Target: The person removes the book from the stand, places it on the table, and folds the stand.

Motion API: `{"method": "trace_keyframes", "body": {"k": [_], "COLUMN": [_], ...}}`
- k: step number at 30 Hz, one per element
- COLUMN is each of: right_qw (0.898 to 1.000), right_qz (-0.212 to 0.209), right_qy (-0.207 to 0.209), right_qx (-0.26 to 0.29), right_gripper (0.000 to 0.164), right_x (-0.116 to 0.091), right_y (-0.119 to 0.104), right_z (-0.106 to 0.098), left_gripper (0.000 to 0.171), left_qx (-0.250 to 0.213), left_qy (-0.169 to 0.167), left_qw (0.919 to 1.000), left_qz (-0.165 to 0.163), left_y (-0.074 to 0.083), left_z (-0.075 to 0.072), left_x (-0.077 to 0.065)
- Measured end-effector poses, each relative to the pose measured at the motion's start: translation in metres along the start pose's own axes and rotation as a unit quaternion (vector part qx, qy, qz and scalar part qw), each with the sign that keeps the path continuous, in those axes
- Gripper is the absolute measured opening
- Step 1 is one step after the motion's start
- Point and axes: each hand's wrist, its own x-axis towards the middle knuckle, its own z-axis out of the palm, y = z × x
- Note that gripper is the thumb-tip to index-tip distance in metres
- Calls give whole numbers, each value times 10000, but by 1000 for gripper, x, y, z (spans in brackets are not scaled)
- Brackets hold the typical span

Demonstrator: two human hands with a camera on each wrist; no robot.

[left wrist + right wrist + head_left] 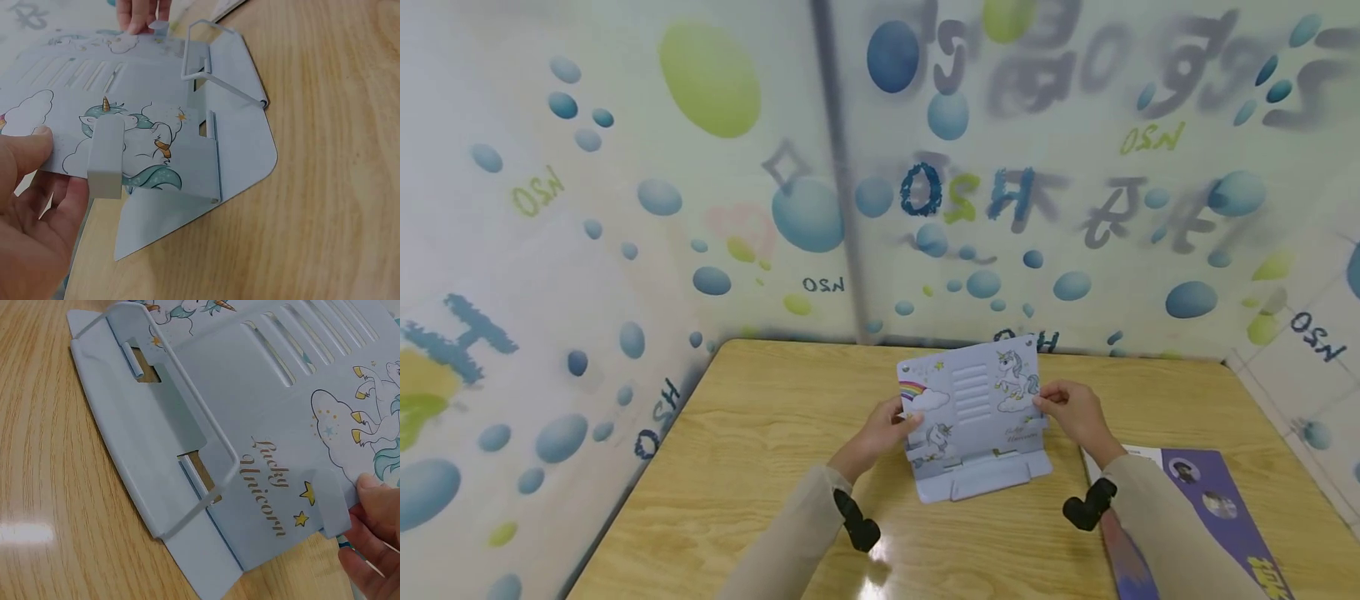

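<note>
A: How is each hand occupied?

B: The left edge of the unicorn-printed book stand is pinched by the left hand, thumb in front, fingers behind; the right edge is gripped likewise by the right hand.

A: Which way is the stand set from them?

B: It is held directly between them, its long axis laid from hand to hand. Neither hand can be called nearer, as both edges are touched.

A: And farther out?

B: The printed panel is leaned back above the base plate, which seems to be supported by the wooden table. A purple booklet is partly covered by the right forearm; beyond, a bubble-patterned wall is seen.
</note>
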Motion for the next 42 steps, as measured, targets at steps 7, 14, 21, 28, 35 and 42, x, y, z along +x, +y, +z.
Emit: {"method": "trace_keyframes", "body": {"k": [7,14,21,28,35,42], "right_qw": [9999,9996,9989,9994,9956,9908], "right_qz": [-94,-90,-5,-56,-126,118], "right_qy": [-53,-254,-413,-1,-616,-799], "right_qx": [94,105,208,333,693,1082], "right_gripper": [19,23,27,25,16,15], "right_x": [4,15,18,-7,-55,-78], "right_y": [-2,-7,-16,-21,-29,-31], "right_z": [2,3,5,7,36,66], "left_gripper": [31,33,34,35,32,30], "left_qx": [-358,-705,-919,-859,-966,-864], "left_qy": [-317,-24,207,353,485,511], "left_qw": [9987,9970,9953,9954,9937,9943], "left_qz": [156,320,243,249,306,365], "left_y": [-1,0,0,-2,6,22], "left_z": [5,22,31,30,28,29], "left_x": [-16,-31,-41,-44,-50,-57]}}
